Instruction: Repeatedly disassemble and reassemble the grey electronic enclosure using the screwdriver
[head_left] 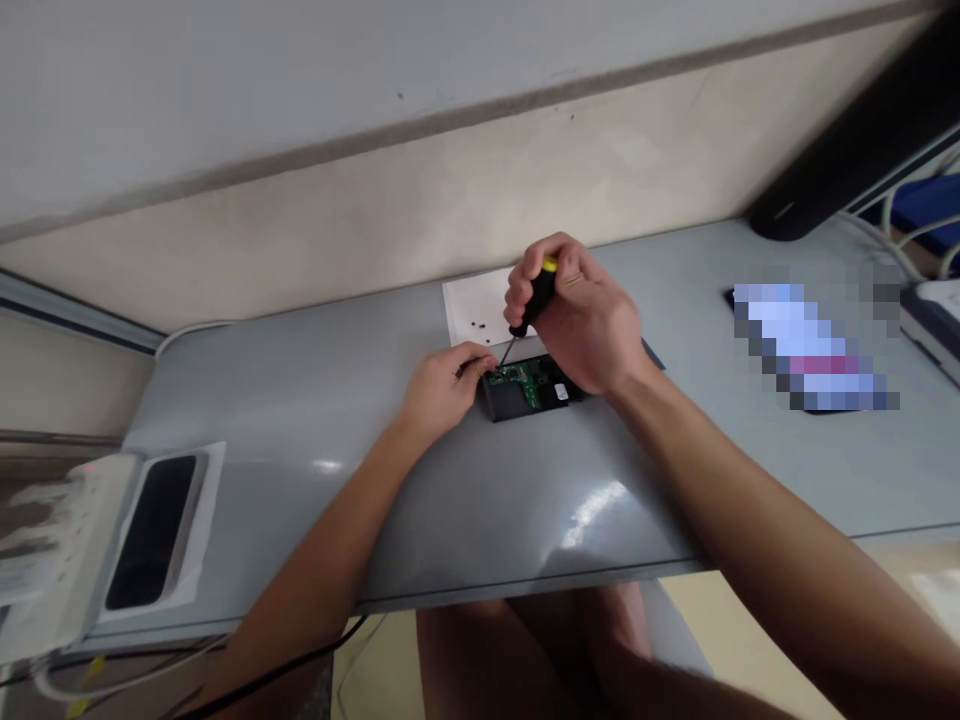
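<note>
An opened black electronic device [504, 402] with a green circuit board [531, 388] lies flat on the desk in front of me. My right hand [589, 320] is wrapped around a screwdriver [541, 290] with a black and yellow handle. Its thin shaft slants down to the board's upper left part. At the device's left corner, my left hand [442, 392] has its thumb and fingers pinched together close to the screwdriver tip, touching the device's edge. Fingers hide whether anything small is between them. My right hand covers the device's right end.
Behind the device, white paper [461, 300] bears several tiny dark pieces that look like screws. A phone [154, 530] lies on paper beside a white power strip [90, 550] at the left. A pixelated phone [810, 350] and a black cylinder [832, 150] are on the right. A wall [375, 220] borders the grey desk [465, 520].
</note>
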